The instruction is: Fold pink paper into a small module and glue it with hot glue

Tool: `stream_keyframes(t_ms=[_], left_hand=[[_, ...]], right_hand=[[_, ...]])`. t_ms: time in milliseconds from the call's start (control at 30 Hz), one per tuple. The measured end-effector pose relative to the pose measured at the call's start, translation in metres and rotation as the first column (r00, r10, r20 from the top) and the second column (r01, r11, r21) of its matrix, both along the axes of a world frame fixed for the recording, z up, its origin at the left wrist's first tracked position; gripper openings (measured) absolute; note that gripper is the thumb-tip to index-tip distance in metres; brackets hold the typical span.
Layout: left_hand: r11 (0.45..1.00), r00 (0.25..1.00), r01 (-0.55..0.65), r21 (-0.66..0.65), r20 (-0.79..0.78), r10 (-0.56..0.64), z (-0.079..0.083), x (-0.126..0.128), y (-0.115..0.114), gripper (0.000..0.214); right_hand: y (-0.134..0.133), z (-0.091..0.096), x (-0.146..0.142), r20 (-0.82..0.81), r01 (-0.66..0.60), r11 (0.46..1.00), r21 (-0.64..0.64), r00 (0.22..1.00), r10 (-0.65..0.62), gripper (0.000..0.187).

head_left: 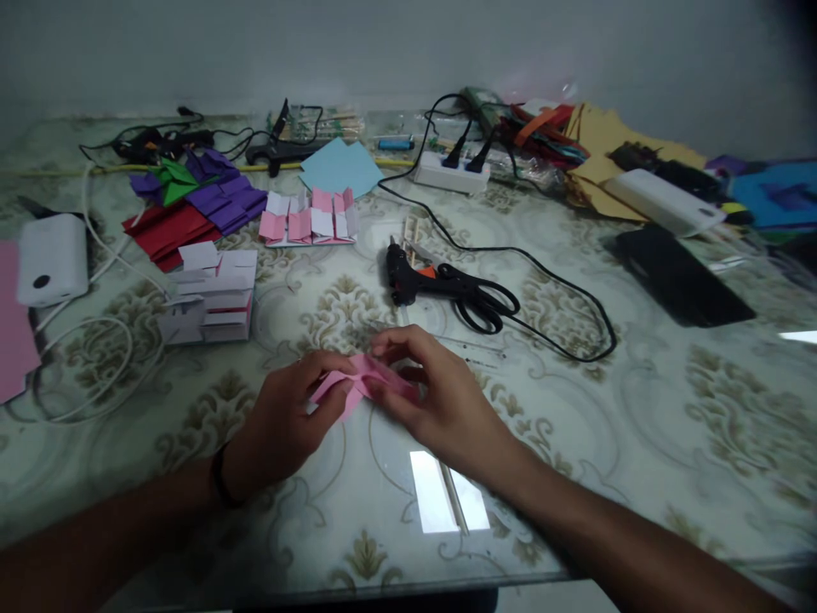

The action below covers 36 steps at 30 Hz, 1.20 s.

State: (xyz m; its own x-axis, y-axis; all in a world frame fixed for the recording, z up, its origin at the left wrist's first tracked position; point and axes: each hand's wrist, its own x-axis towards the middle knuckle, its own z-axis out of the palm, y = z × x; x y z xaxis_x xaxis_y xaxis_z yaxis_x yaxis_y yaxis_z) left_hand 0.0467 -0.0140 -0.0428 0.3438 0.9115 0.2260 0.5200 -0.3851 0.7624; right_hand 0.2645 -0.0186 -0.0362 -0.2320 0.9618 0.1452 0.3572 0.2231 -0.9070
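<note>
A folded pink paper piece (359,383) is held between both hands, a little above the patterned tabletop near its front middle. My left hand (287,409) pinches its left side between thumb and fingers; a dark band circles that wrist. On the right side, my right hand (440,392) grips the paper with the thumb in front and fingers behind. Just beyond the hands lie a black glue gun (408,277) and black-handled scissors (488,302), overlapping. Folded pink-and-white paper pieces (310,217) rest further back, and a white folded stack (214,294) lies to the left.
Red folded paper (172,234), purple folded paper (226,200) and light blue sheets (341,168) lie at back left. A power strip (452,173) feeds a black cord looping right. A black phone (682,274) and yellow paper (613,140) are at right, a white power bank (54,255) at left.
</note>
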Motion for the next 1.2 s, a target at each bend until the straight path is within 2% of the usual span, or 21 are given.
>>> stream_keyframes(t_ms=[100,233,333,567,767,967,1133,1200], left_hand=[[1.0,0.999,-0.007,-0.023,0.038,0.008,-0.005,0.0,-0.001,0.022],[0.996,0.984,-0.01,-0.085,0.179,0.025,-0.011,0.002,0.001,0.037],[0.983,0.973,-0.023,-0.181,0.221,0.063,-0.013,0.001,0.003,0.037],[0.957,0.96,-0.042,-0.288,0.253,0.118,-0.007,0.0,0.007,0.03],[0.951,0.96,-0.06,-0.303,0.243,0.138,0.0,0.001,0.01,0.023],[0.942,0.951,-0.065,-0.328,0.265,0.158,-0.001,0.002,0.012,0.022],[0.937,0.941,-0.096,-0.336,0.277,0.195,0.0,0.001,0.014,0.023],[0.937,0.937,-0.12,-0.327,0.274,0.216,-0.001,0.001,0.014,0.023]], right_hand=[[0.001,0.001,0.003,0.093,-0.071,0.994,0.087,0.994,0.063,0.037],[0.002,0.008,0.008,0.133,-0.228,0.972,0.061,0.967,0.219,0.035],[0.004,0.012,0.012,0.179,-0.295,0.954,0.061,0.943,0.28,0.038],[0.005,0.009,0.015,0.213,-0.314,0.943,0.111,0.934,0.286,0.046],[0.005,0.01,0.014,0.2,-0.34,0.934,0.108,0.928,0.314,0.057],[0.004,0.006,0.013,0.189,-0.343,0.928,0.145,0.93,0.315,0.062],[0.003,0.005,0.012,0.172,-0.364,0.926,0.101,0.923,0.344,0.068],[0.003,0.004,0.012,0.178,-0.362,0.924,0.122,0.924,0.339,0.07]])
